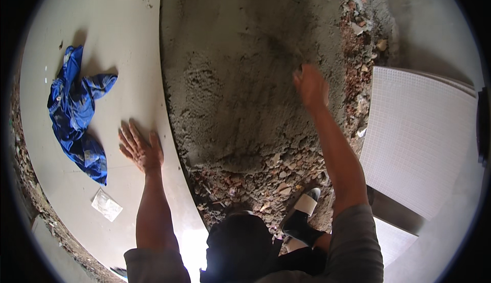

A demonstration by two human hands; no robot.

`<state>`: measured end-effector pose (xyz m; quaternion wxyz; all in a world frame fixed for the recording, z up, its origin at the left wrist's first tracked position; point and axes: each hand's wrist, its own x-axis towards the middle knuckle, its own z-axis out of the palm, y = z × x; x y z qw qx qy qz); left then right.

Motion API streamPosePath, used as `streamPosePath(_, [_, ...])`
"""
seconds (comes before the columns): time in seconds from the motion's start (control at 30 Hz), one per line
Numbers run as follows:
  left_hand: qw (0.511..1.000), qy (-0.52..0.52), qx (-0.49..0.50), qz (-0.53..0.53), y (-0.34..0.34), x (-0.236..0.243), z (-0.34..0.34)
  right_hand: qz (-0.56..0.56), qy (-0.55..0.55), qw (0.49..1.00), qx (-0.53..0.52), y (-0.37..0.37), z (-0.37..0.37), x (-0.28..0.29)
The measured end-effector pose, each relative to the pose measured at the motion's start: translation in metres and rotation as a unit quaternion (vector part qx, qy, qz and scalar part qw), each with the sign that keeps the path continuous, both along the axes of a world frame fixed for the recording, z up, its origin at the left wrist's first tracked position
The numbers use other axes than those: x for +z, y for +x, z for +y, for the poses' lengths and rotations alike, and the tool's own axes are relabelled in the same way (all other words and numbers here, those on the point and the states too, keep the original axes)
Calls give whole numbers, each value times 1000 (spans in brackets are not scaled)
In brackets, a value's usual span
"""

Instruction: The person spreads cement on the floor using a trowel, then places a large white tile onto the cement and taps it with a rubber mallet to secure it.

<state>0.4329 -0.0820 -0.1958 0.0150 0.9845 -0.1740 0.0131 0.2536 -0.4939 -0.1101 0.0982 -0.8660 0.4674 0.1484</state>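
Note:
My left hand (140,146) lies flat with spread fingers on a large pale slab (123,32), close to the slab's right edge. To the left of it, on the same slab, is a crumpled blue cloth (74,106) with dirty patches. My right hand (313,87) is closed and slightly blurred, held over the right side of a bed of wet grey mortar (230,114). A dark smear shows on the mortar just beyond the knuckles. What the fingers hold, if anything, I cannot make out.
A small whitish packet (107,204) rests on the slab. Broken rubble (276,178) borders the mortar in front and along its right side. Large tiles with a gridded back (419,129) lean at the right. My sandalled foot (304,211) stands by the rubble.

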Motion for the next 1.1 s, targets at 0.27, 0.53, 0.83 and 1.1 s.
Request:
streamPosePath(0.27, [999, 11, 27, 16, 1, -5, 2, -43, 78, 967, 240, -168, 166, 14])
streamPosePath(0.53, [1000, -1, 27, 13, -3, -7, 7, -73, 62, 980, 176, -136, 212, 1])
streamPosePath(0.83, [995, -11, -78, 55, -49, 5, 72, -111, 96, 969, 199, -114, 287, -14])
streamPosePath(1.1, [994, -13, -63, 83, -82, 9, 98, -93, 205, 944, 241, -206, 301, 43])
